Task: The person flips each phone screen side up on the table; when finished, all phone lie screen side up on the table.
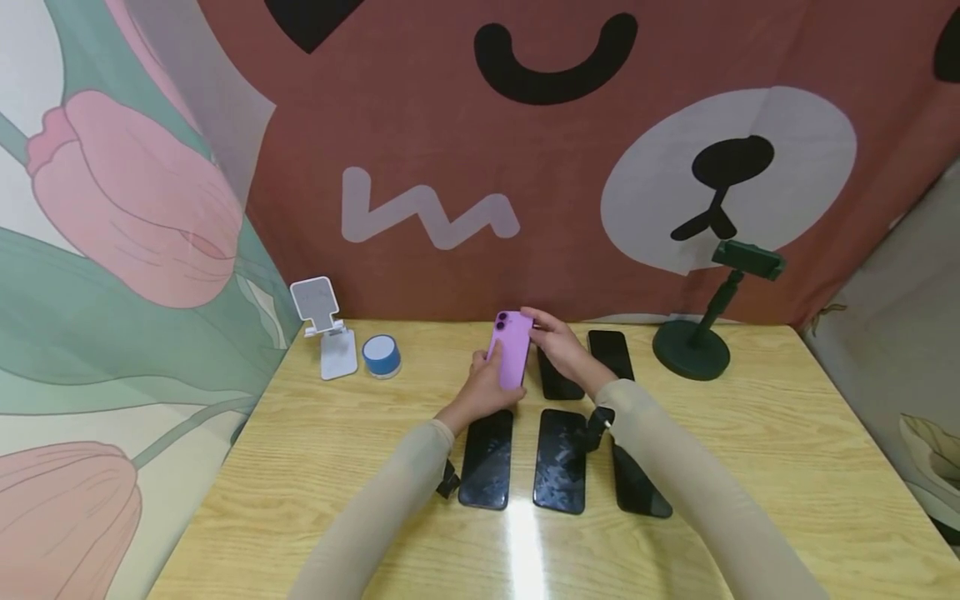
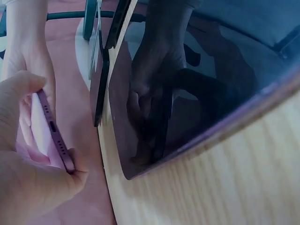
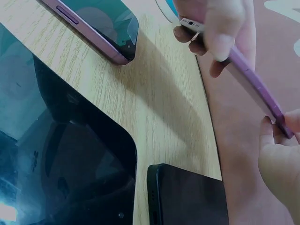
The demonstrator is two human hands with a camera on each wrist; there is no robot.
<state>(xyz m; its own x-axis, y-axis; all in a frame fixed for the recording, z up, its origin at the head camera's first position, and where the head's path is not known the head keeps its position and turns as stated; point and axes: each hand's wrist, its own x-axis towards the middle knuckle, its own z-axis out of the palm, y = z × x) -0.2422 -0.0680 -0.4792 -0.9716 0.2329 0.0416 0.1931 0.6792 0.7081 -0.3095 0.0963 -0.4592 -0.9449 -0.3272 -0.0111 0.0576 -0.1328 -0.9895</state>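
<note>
A purple smartphone (image 1: pixel 513 350) is held up off the table at the back middle, its twin-lens back towards the head camera. My left hand (image 1: pixel 486 387) grips its lower end, thumb across the back. In the left wrist view that hand's fingers (image 2: pixel 75 161) curl round the end with the charging port. My right hand (image 1: pixel 558 346) pinches the upper right corner. The right wrist view shows the phone (image 3: pixel 255 84) edge-on between both hands. Near my left wrist lies a dark-screened phone (image 1: pixel 486 467); another phone (image 1: pixel 558 383) sits below my right hand.
More dark phones lie on the wooden table (image 1: pixel 300 492): one in the middle (image 1: pixel 559 467), one partly under the right sleeve (image 1: pixel 637 483), one behind (image 1: pixel 611 350). A white phone stand (image 1: pixel 337 354) and blue-and-white round container (image 1: pixel 382 357) stand left, a green stand (image 1: pixel 692 350) right.
</note>
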